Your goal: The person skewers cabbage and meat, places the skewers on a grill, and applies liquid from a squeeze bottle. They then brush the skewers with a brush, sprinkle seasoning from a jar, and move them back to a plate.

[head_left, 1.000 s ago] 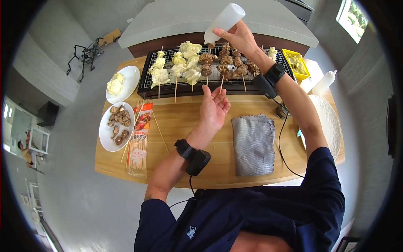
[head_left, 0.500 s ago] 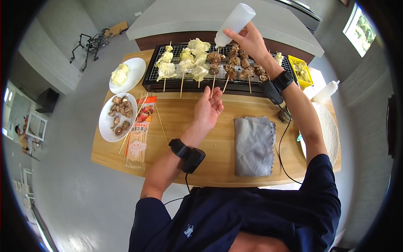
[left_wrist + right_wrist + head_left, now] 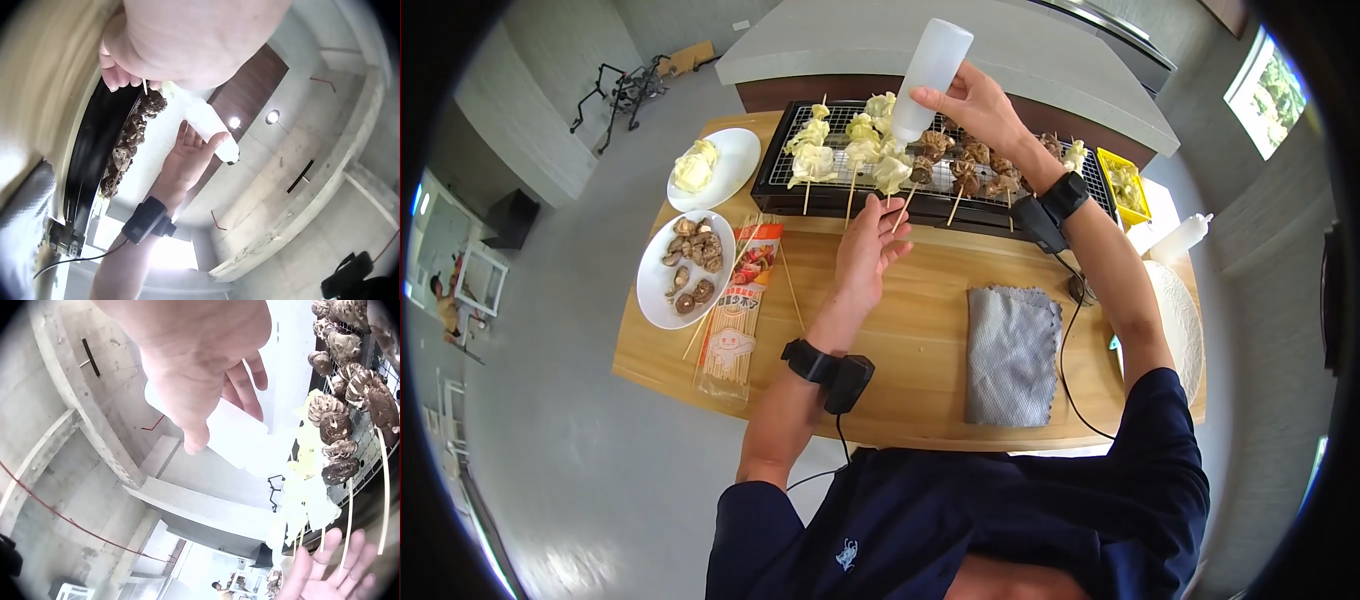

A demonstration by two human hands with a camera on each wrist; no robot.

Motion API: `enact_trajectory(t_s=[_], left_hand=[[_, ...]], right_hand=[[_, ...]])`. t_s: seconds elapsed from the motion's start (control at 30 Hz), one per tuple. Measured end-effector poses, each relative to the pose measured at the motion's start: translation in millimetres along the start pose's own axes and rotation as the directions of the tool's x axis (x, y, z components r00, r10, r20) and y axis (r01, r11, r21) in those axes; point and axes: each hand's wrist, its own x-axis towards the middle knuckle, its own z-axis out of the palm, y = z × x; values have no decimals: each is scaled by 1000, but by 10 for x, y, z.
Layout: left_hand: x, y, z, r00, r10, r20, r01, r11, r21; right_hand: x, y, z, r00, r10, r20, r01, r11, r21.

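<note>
My right hand (image 3: 975,105) grips a white squeeze bottle (image 3: 935,70), held upside down and tilted, its nozzle end low over the rightmost cabbage skewer (image 3: 892,172) on the left half of the grill. In the right wrist view the bottle (image 3: 234,434) overlaps the palm and fingers. My left hand (image 3: 865,245) is palm up at the grill's front edge, fingers loosely spread by the ends of the skewer sticks. One mushroom skewer (image 3: 922,168) slants down past those fingertips. In the right wrist view the left hand (image 3: 331,575) lies just below several sticks.
The grill (image 3: 775,195) carries several cabbage and mushroom skewers. Leftward are a cabbage plate (image 3: 740,150), a mushroom plate (image 3: 655,290) and a packet of sticks (image 3: 730,340). A grey cloth (image 3: 1010,370), a yellow basket (image 3: 1135,205) and another squeeze bottle (image 3: 1180,240) lie rightward.
The right hand has carried the bottle leftward and nearer, from a mushroom skewer to the cabbage beside it. The left hand has shifted left along the grill's front. The head view has turned slightly.
</note>
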Motion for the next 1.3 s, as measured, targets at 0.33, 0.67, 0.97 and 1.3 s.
enact_trajectory(t_s=[0.33, 0.67, 0.97, 1.3], left_hand=[[34, -51, -5, 993, 117, -14, -115, 991, 65], [43, -88, -8, 982, 186, 35, -189, 972, 141], [7, -52, 24, 991, 129, 22, -130, 986, 107], [-4, 84, -41, 933, 132, -334, -103, 989, 103]], right_hand=[[206, 130, 115, 994, -20, -111, 28, 997, 69], [164, 137, 62, 983, -22, -180, 32, 998, 55], [147, 48, 110, 995, -69, -78, 68, 998, -16], [295, -64, 370, 992, -90, -93, 93, 995, 24]])
